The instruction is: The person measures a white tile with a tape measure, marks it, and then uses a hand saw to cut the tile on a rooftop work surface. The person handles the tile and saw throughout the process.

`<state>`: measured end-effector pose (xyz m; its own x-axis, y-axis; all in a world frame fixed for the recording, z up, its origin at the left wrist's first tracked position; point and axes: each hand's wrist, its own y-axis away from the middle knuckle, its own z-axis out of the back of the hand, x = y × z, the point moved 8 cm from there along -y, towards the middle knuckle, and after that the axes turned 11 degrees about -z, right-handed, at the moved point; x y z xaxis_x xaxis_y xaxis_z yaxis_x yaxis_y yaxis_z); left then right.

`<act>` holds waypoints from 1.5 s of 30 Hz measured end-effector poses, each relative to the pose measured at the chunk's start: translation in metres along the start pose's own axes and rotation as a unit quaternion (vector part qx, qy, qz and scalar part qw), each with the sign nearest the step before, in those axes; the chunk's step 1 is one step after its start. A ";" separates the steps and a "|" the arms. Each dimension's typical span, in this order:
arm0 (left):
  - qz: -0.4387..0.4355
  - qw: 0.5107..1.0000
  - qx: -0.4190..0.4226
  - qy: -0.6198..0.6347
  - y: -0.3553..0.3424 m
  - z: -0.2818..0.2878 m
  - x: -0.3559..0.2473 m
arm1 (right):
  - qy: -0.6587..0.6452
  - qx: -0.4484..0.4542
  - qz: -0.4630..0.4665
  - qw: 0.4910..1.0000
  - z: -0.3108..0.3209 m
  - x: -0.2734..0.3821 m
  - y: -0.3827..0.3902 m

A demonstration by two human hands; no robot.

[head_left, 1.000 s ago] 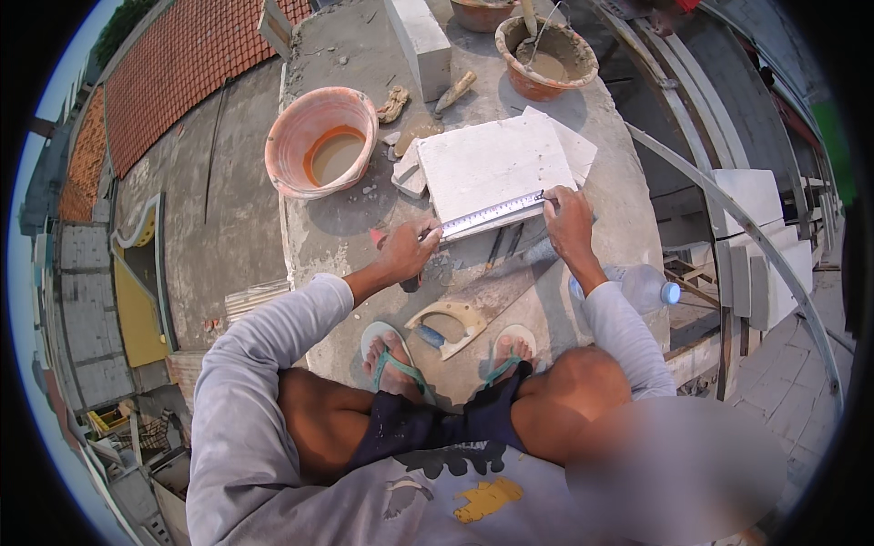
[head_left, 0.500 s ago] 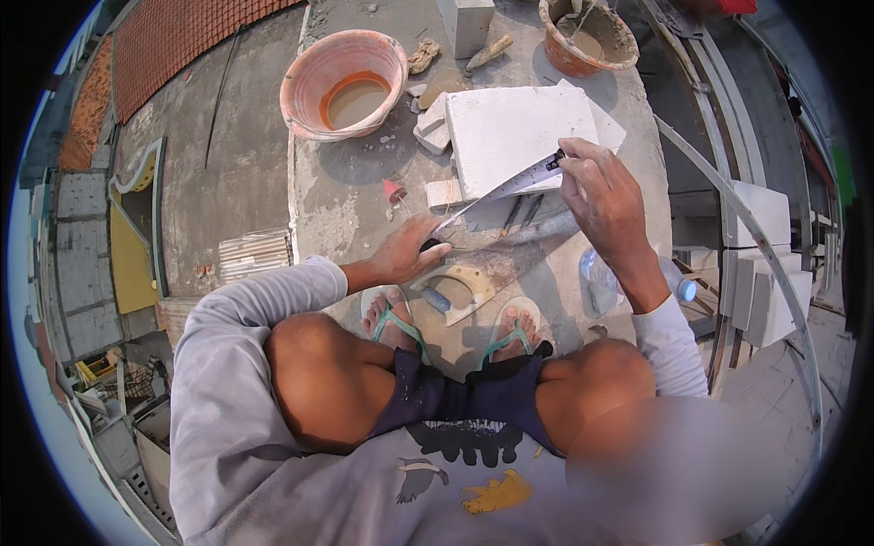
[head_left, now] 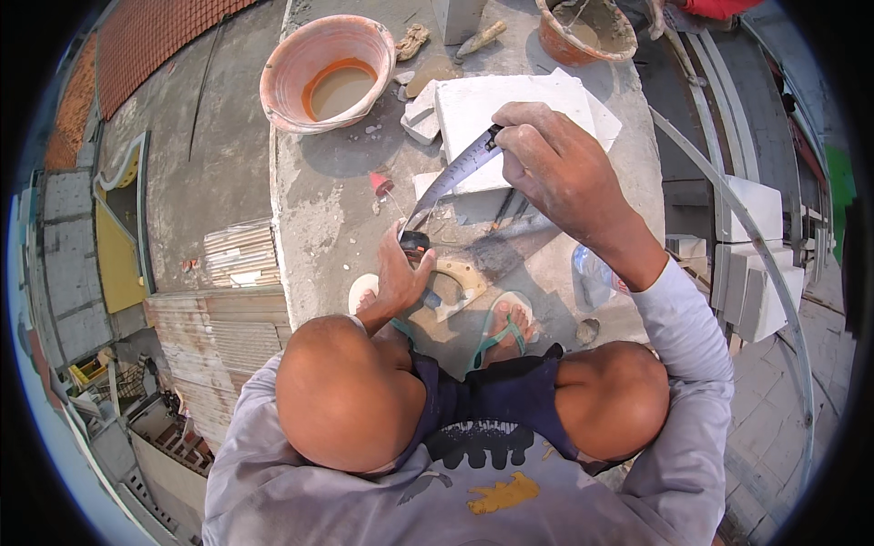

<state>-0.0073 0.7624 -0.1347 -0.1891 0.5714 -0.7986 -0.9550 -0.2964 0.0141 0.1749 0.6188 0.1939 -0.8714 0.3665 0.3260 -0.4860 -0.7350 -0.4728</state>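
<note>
My left hand (head_left: 395,276) is closed round the dark case of a tape measure (head_left: 415,243), just above my left foot. The pale blade (head_left: 462,167) runs out of it, bowed, up to my right hand (head_left: 566,168), whose fingers pinch the black end. Behind the blade lies a white block (head_left: 528,94), partly covered by my right hand. A hand saw (head_left: 471,289) with a pale handle rests on the concrete between my feet and the block, its grey blade stretching to the right under my right wrist. A small red piece (head_left: 381,184) lies left of the tape.
An orange bucket (head_left: 278,86) with grey liquid stands far left; another mortar bucket (head_left: 557,41) is far right. A plastic bottle (head_left: 592,278) lies under my right forearm. The ledge drops off at its left edge (head_left: 278,196). Someone's red sleeve (head_left: 719,7) shows top right.
Both hands have shifted; my left came nearer my knees, my right moved left and toward me. The tape now slants more steeply. A co-worker's hand has come into view at the top right.
</note>
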 end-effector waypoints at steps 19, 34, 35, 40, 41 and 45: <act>-0.028 0.987 0.130 0.089 0.002 0.014 0.009 | -0.101 -0.063 -0.140 0.983 -0.008 -0.060 -0.006; 0.028 0.956 0.210 0.205 0.012 0.032 -0.004 | -0.118 -0.084 -0.154 0.978 -0.001 -0.073 -0.001; 0.033 0.955 0.209 0.209 0.008 0.031 -0.006 | -0.127 -0.088 -0.169 0.973 0.000 -0.078 0.001; -0.013 0.954 0.210 0.212 0.005 0.026 -0.016 | -0.154 -0.093 -0.212 0.960 -0.001 -0.089 0.006; -0.012 0.955 0.207 0.214 0.007 0.027 -0.018 | -0.159 -0.091 -0.217 0.959 -0.003 -0.090 0.007; 0.022 0.956 0.211 0.203 0.004 0.031 -0.016 | -0.154 -0.069 -0.213 0.962 -0.011 -0.092 0.013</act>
<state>-0.0155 0.7757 -0.1031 -0.2084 0.1953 -0.9583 -0.9715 0.0714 0.2259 0.2479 0.5818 0.1485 -0.5410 0.4155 0.7312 -0.8172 -0.4652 -0.3403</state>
